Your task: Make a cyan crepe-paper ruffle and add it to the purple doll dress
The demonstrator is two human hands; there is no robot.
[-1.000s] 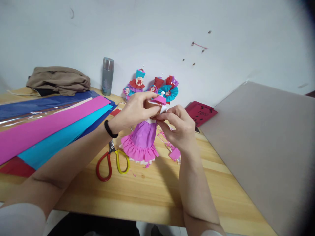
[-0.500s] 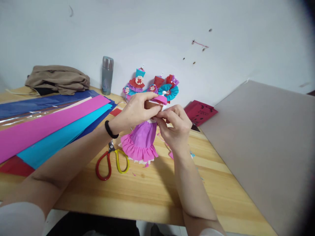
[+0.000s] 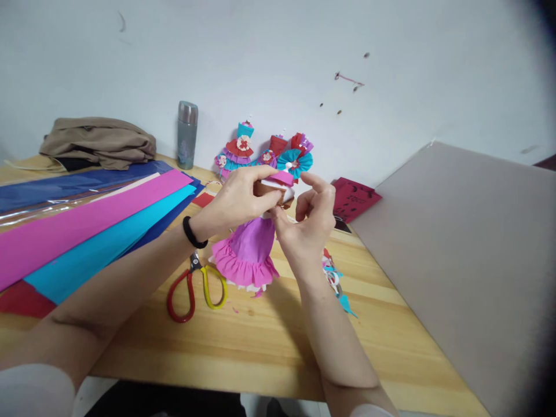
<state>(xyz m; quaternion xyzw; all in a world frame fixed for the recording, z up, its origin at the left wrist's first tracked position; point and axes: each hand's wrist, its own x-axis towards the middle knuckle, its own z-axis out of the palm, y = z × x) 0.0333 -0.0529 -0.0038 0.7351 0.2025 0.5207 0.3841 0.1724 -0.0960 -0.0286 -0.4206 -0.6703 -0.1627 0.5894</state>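
A small dress form in a crepe paper dress (image 3: 252,240) stands upright on the table, with a purple skirt, a pink ruffled hem and a pink band at the top. My left hand (image 3: 243,196) is closed around its upper part, thumb in front and fingers behind. Brown and white material shows at the bodice beneath those fingers. On the other side, my right hand (image 3: 309,217) has its thumb tip against the bodice, while its index finger is raised and apart from the thumb. Scissors (image 3: 196,284) with one red and one yellow handle lie just left of the skirt.
Long crepe paper sheets (image 3: 99,223) spread over the table's left side. Farther back are a brown cloth (image 3: 102,142), a grey flask (image 3: 187,136) and several decorated paper dresses (image 3: 244,145). At right are paper scraps (image 3: 336,284), a dark pink bag (image 3: 354,200) and a grey panel (image 3: 447,243).
My right hand has loosened its pinch at the bodice, and its index finger has lifted away from the thumb. My left hand keeps its hold on the form. The view has shifted slightly.
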